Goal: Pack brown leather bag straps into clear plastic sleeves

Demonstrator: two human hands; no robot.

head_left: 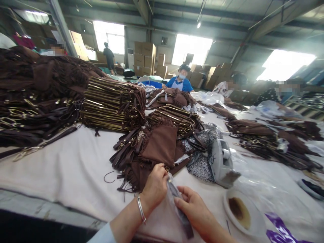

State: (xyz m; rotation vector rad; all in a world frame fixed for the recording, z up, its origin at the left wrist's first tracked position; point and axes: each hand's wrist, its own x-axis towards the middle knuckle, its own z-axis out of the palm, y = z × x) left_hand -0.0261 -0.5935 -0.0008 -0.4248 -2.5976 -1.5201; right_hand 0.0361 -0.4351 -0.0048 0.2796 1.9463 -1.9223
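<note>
While the table bears a brown bag, the left hand pinches the upper end and the right hand grasps the middle of a wrapped strap, just nearer than that bag; a firm upper pinch and lighter lower hold should keep it uncreased.

Backlit view, unevenly exposed, with wide-angle stretching toward the edges.
Daylight whitens the windows and hazes the upper right; a small lamp glows overhead. Brown bags read dark, gold edges glinting; clear plastic shows glare; background heads are pixelated.
</note>
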